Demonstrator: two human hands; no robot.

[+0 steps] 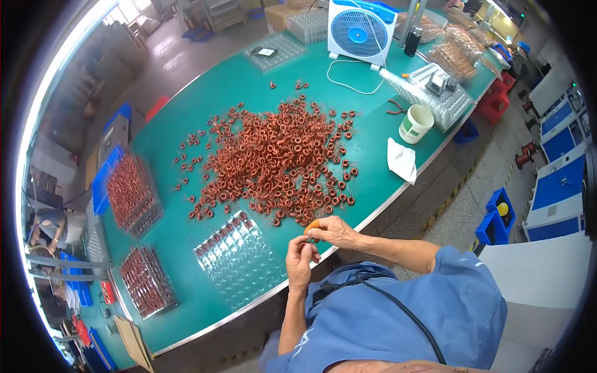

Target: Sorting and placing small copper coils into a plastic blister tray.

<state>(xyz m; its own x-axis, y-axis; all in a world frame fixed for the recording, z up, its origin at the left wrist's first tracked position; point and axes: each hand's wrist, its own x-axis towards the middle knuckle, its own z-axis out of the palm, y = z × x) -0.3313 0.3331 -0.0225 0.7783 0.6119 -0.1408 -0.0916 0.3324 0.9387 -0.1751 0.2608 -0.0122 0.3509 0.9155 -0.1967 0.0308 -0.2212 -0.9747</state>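
Close together at the table's near edge, my two hands meet with bent, closed fingers. My left hand (298, 261) pinches a small reddish-brown wire-wound ring coil (316, 254), mostly covered by the fingers. Just above it is my right hand (336, 232), its fingertips pressed together near the left ones. An orange piece (312, 225) shows at the right fingertips; I cannot tell whether it is held or worn. Beyond the hands spreads a large loose pile of ring coils (273, 149) with thin wire ends. A clear plastic tray (239, 264) lies to the left, coils filling its far rows.
Stacked trays full of coils (129, 193) stand at the left, with another filled stack (147, 280) nearer. A white cup (416, 124), a white cloth (402, 160) and red-handled pliers (396, 108) lie at the right. A blue-and-white fan (359, 34) stands at the far side.
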